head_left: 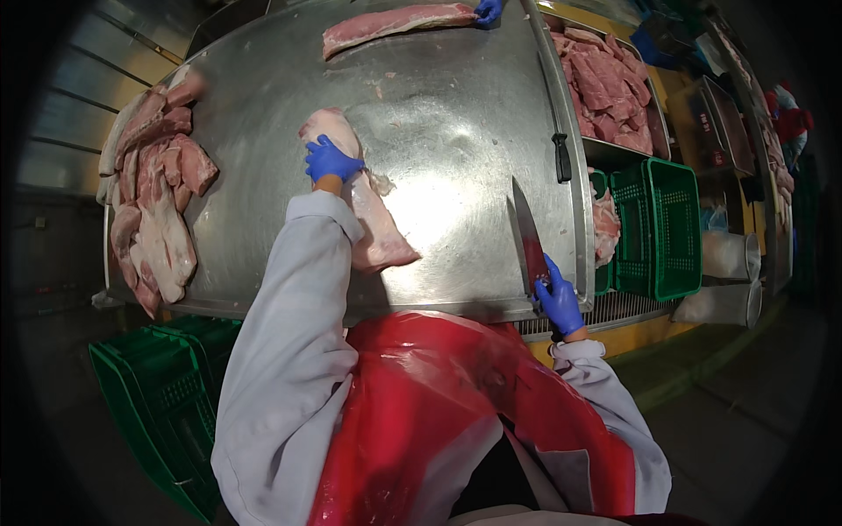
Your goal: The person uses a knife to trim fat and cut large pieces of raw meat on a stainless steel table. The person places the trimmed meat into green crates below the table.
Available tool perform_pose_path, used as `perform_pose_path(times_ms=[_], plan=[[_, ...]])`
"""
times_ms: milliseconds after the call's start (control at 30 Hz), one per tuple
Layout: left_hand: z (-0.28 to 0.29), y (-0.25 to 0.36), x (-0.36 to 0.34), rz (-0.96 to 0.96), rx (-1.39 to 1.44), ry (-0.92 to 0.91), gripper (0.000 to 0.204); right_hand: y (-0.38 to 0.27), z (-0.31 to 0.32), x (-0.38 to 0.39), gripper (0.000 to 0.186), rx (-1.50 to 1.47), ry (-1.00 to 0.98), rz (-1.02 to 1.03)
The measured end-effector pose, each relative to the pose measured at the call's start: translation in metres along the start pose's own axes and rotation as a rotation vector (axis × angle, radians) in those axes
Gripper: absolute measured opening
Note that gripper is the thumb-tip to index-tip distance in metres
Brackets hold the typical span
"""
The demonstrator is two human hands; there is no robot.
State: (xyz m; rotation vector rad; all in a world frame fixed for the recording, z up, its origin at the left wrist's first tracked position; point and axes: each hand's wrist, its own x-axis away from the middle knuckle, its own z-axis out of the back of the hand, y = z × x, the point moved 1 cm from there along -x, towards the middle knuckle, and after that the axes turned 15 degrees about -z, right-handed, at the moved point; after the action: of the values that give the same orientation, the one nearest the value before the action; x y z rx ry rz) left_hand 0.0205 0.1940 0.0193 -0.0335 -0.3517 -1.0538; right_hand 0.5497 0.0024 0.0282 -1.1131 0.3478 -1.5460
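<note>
My left hand (333,163), in a blue glove, grips a long piece of pale pink meat (379,230) with a whitish fat side. The meat lies lengthwise on the steel table (263,228), its narrower end under my fingers. Near the table's front right corner, my right hand (561,302), also gloved in blue, is closed on a knife (524,219). Its long blade points away from me, low over the steel. Toward the hand the knife looks dark red; whether that is handle or reflection I cannot tell.
Several meat pieces (158,188) are heaped at the left edge. A co-worker's blue-gloved hand (488,10) touches a meat slab (395,26) at the far side. A black-handled tool (561,158) lies by the right rim. Beyond are a meat tray (614,88) and green crates (656,228).
</note>
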Motion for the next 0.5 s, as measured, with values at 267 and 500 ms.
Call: perform_pose_path(times_ms=[267, 500], plan=[[-0.008, 0.04, -0.006, -0.02, 0.064, -0.049, 0.117, -0.016, -0.015, -0.035, 0.053, -0.14, -0.095, -0.165], [-0.001, -0.051, -0.052, -0.189, 0.426, 0.025, 0.109, -0.054, -0.054, -0.121, 0.046, -0.259, -0.195, -0.079]])
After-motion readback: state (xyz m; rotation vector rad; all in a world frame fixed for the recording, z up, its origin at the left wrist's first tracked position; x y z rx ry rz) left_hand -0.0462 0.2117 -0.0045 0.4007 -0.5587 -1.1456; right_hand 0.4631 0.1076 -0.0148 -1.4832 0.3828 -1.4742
